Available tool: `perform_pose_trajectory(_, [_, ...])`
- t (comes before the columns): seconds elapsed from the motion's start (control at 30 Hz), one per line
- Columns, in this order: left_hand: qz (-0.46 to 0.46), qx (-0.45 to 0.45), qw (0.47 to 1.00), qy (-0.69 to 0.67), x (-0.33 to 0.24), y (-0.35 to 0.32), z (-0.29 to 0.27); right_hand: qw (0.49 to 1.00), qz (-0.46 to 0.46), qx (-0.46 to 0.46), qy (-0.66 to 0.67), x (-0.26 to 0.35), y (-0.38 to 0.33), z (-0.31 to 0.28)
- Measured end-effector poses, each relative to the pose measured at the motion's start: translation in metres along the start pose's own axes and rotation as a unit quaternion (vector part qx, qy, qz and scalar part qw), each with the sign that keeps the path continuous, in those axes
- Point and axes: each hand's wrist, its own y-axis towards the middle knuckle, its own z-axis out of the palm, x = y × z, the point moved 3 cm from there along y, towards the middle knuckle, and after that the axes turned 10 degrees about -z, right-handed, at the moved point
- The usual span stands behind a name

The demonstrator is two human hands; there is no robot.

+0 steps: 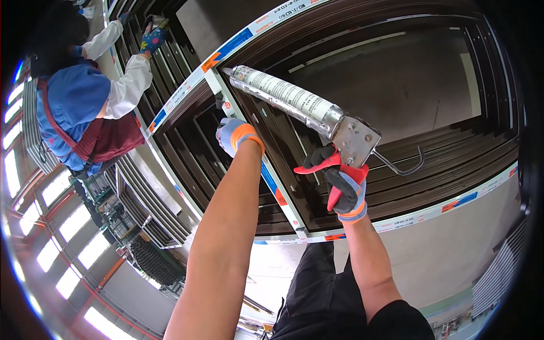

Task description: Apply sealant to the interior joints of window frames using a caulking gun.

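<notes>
While the right hand (350, 190), in a grey-blue and black glove with an orange cuff, closes around the red handle of a caulking gun (283, 96), the left hand (231, 136), in a similar glove, is at the taped crossbar (269, 179); its fingers are turned away, so whether they grip anything cannot be told. The gun slants up and leftward over a dark brown frame (464, 199), its silver barrel holding a white printed cartridge, a hooked metal rod (405, 169) sticking out behind the handle. Its nozzle (228, 71) lies at the corner where the crossbar meets the frame's far side; contact there is too small to make out. White tape with blue and orange patches runs along the frame's edges. Beyond, at upper left, a co-worker (79, 93) in blue with white sleeves reaches a flower-patterned glove (153, 41) over more dark profiles (178, 59).
</notes>
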Motion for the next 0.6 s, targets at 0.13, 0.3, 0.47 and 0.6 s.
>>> perform_pose_trajectory(0.13, [0.047, -0.031, 0.987, 0.15, -0.003, 0.004, 0.006, 1.0, 0.0, -0.011, 0.029, -0.001, 0.003, 0.002])
perform_pose_trajectory(0.3, [0.043, -0.028, 0.985, 0.165, -0.004, 0.009, 0.011, 1.0, -0.004, -0.024, -0.016, 0.004, 0.002, 0.004])
perform_pose_trajectory(0.47, [0.002, -0.004, 0.995, 0.098, 0.001, 0.007, 0.006, 0.999, 0.023, -0.028, 0.014, 0.01, 0.006, 0.008])
perform_pose_trajectory(0.6, [0.098, -0.016, 0.968, 0.23, -0.002, -0.003, -0.006, 0.999, 0.014, -0.031, 0.028, 0.003, 0.004, 0.001])
